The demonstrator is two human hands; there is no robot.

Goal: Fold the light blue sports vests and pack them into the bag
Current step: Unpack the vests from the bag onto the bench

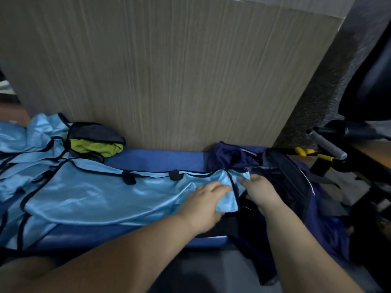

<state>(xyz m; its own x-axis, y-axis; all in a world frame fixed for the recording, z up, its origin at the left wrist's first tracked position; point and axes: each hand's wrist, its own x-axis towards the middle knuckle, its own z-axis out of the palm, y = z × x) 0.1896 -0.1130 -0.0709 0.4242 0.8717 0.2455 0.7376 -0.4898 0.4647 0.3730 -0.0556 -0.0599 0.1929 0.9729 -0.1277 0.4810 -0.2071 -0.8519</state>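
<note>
A pale wood panel [169,70] backs the blue bench [158,157], where we see a light blue vest [95,195] spread flat and more vests [25,149] heaped at far left. The navy bag [292,182] sits at the right. The left hand [207,201] and right hand [261,193] meet at the vest's right end, beside the bag, the fingers of both curled and pinching the cloth. A green cloth [95,148] lies against the panel.

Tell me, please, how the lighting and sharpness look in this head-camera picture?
Head view: dim, bluish light, with a soft sheen on the light blue vest; slight blur softens the left hand, the right hand and the bag; the wide-angle lens makes the wooden panel lean.
</note>
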